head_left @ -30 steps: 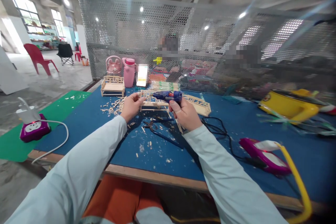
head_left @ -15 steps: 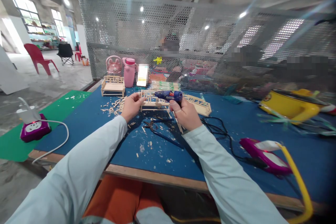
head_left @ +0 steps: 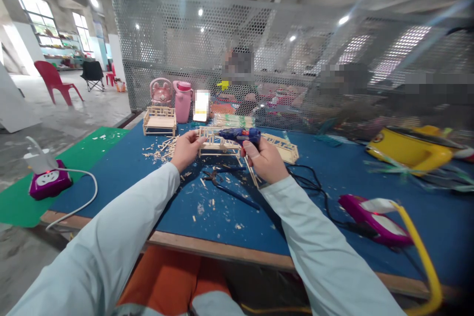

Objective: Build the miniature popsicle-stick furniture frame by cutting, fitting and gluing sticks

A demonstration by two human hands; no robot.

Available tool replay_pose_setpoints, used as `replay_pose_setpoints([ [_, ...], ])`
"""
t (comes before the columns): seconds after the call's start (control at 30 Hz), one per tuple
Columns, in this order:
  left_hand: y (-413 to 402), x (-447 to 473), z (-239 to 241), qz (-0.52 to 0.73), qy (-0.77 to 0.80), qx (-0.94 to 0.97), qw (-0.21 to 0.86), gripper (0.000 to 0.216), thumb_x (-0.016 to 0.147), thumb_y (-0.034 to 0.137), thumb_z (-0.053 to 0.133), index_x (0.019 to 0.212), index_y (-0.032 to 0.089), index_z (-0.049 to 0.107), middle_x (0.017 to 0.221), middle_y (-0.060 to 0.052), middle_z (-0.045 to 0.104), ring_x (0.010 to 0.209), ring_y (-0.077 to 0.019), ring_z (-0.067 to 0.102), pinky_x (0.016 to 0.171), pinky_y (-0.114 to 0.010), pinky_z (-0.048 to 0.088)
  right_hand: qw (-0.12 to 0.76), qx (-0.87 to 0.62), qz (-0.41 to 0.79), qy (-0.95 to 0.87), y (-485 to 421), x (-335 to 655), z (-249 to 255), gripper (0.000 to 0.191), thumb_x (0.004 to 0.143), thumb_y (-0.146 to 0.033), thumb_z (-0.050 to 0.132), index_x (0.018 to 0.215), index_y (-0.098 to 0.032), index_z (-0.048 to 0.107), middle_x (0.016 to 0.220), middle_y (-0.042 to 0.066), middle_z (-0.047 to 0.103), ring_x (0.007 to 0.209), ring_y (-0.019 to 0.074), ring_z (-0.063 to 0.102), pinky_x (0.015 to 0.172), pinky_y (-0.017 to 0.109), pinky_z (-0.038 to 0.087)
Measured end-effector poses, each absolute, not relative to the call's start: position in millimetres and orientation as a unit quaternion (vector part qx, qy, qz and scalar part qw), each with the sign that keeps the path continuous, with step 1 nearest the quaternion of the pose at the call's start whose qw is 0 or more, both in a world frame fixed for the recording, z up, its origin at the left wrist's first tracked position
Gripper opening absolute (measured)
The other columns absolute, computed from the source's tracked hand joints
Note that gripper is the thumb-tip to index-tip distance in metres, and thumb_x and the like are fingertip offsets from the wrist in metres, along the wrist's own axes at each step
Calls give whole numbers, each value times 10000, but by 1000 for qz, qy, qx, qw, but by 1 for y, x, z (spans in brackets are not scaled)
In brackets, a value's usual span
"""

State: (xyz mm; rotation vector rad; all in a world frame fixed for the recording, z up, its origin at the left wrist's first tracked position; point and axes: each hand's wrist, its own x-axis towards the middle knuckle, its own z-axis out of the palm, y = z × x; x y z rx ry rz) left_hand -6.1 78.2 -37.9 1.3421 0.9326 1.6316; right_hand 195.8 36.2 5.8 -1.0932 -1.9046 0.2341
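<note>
My left hand (head_left: 186,149) pinches the left end of a small wooden stick frame (head_left: 222,146), which looks like a miniature bed or bench. A blue glue gun (head_left: 240,135) is in my right hand (head_left: 269,159), its nozzle pointing left at the frame's upper rails. Whether the nozzle touches the wood I cannot tell. Below the frame, pliers (head_left: 229,189) with dark blue handles lie on the blue table (head_left: 177,227). Cut stick pieces (head_left: 163,150) are heaped left of my left hand. Behind my right hand lies another stick model (head_left: 283,148).
A finished-looking stick model (head_left: 160,121) stands back left, near a pink bottle (head_left: 182,103) and a lit phone (head_left: 201,106). Purple power sockets (head_left: 50,182) sit left, another purple socket (head_left: 374,222) right. A yellow pot (head_left: 407,150) stands far right. Perforated metal mesh (head_left: 177,39) rises behind.
My right hand and the glue gun have shifted slightly to the right. My left hand and the stick frame stay nearly where they were.
</note>
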Motion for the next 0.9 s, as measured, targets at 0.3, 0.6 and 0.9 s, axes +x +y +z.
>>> replay_pose_setpoints([
  [0.3, 79, -6, -39, 646, 368, 539, 396, 198, 660, 264, 645, 805, 129, 641, 687, -9, 648, 621, -106, 557, 614, -222, 426, 463, -437, 123, -761, 36, 190, 3, 348, 843, -529, 397, 717, -214, 476, 573, -9, 531, 447, 121, 450, 496, 284, 383],
  [0.6, 79, -6, -40, 644, 369, 542, 394, 200, 662, 257, 643, 814, 128, 639, 708, -14, 654, 633, -110, 565, 623, -226, 426, 460, -442, 123, -760, 35, 189, 4, 334, 836, -516, 416, 727, -208, 485, 603, 3, 562, 468, 124, 473, 500, 282, 389],
  [0.9, 74, -5, -35, 642, 371, 539, 401, 166, 663, 236, 639, 786, 123, 635, 662, -1, 640, 601, -97, 547, 608, -218, 419, 475, -421, 115, -764, 36, 185, 5, 300, 844, -490, 425, 763, -209, 492, 645, 8, 589, 473, 123, 473, 516, 287, 402],
])
